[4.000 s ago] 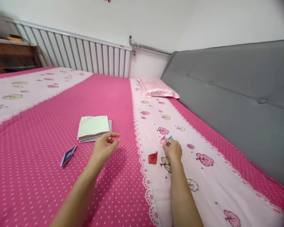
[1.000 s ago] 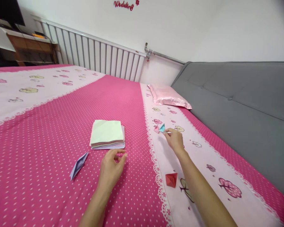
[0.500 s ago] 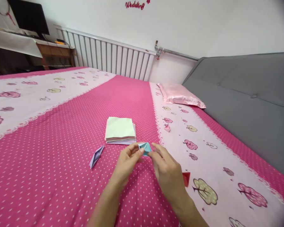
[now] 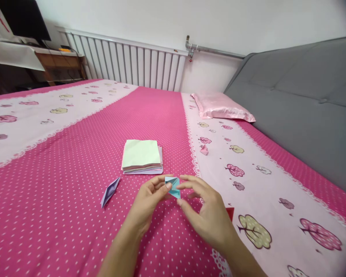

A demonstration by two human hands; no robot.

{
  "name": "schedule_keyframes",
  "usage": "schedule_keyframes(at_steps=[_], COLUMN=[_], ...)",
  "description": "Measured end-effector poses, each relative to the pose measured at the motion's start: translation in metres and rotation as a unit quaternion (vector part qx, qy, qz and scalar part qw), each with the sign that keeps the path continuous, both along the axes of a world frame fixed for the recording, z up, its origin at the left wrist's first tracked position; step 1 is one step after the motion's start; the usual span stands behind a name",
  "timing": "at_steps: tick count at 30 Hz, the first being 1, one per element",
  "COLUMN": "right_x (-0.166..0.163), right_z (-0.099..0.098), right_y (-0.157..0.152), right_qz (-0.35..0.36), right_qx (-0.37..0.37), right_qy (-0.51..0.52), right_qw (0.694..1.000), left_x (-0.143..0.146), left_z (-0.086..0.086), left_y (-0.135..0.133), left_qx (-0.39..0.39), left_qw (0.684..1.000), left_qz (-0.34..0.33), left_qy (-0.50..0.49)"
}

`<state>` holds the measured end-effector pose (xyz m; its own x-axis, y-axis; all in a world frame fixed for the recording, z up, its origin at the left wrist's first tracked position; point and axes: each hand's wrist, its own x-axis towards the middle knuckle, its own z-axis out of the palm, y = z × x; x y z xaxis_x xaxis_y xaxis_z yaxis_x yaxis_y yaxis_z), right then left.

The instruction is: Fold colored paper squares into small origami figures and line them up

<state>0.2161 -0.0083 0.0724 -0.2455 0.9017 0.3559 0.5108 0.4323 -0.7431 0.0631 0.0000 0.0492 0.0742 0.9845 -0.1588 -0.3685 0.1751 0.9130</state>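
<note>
A small light-blue folded paper [image 4: 173,186] is pinched between the thumb and fingers of my left hand [image 4: 150,200]. My right hand [image 4: 209,206] is at the paper's right side, thumb and fingers spread around it; the fingertips touch or nearly touch its edge. Beyond my left hand lies a stack of square paper sheets [image 4: 141,154], pale green on top. A purple folded paper boat [image 4: 110,192] rests to the left. Behind my right hand a red folded paper [image 4: 230,212] shows only in part.
A small pink folded paper [image 4: 204,150] lies farther off on the bedspread [image 4: 75,184]. At the back right sit a pink pillow [image 4: 222,107] and a grey headboard [image 4: 300,92]. A radiator [image 4: 127,61] lines the wall, with a desk and monitor [image 4: 23,19] at the far left.
The right hand's fingers have opened away from the blue paper, which is turned and shows more of its lower point. The view has shifted slightly.
</note>
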Motion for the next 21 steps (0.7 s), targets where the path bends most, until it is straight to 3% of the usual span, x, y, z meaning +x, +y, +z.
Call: schedule_keyframes(at_steps=[4, 7, 14, 21], right_x=[0.005, 0.006, 0.006, 0.003], right_z=[-0.005, -0.015, -0.021, -0.024], right_y=[0.01, 0.018, 0.026, 0.029], right_qz=[-0.046, -0.046, -0.053, -0.087], right_qx=[-0.125, -0.176, -0.209, -0.215], right_qy=[0.105, 0.129, 0.117, 0.117], right_qw=[0.986, 0.975, 0.97, 0.966], left_x=[0.002, 0.004, 0.008, 0.009], left_z=[-0.002, -0.004, -0.004, -0.008], left_y=[0.001, 0.001, 0.0, 0.002], left_qx=[0.006, 0.01, 0.007, -0.007], left_qw=[1.0, 0.999, 0.996, 0.998], left_qz=[-0.017, -0.045, -0.079, -0.036], left_qy=[0.009, 0.008, 0.033, 0.056])
